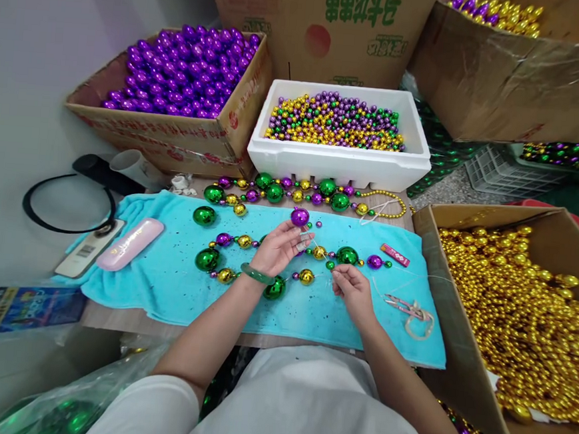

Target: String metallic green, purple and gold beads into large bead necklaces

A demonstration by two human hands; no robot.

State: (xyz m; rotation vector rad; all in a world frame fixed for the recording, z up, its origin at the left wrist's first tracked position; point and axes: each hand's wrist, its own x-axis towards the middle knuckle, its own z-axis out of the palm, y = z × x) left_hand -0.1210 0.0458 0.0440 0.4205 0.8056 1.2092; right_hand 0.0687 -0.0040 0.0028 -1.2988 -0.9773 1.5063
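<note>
My left hand point(281, 246), with a green bangle on the wrist, pinches a large purple bead point(300, 216) at its fingertips above the turquoise towel point(164, 281). My right hand point(351, 290) is closed in a pinch just below a small green bead point(330, 265) on a thin string. A partly strung chain of green, gold and purple beads point(226, 260) curls on the towel between and left of my hands. A big green bead point(347, 255) lies just above my right hand.
A finished bead strand point(291, 192) lies behind the towel. A white foam box point(339, 161) holds mixed small beads. Cardboard boxes hold purple beads point(185, 68) and gold beads point(517, 308). Small scissors point(410, 310), a red lighter point(395, 255) and a pink case point(130, 243) rest nearby.
</note>
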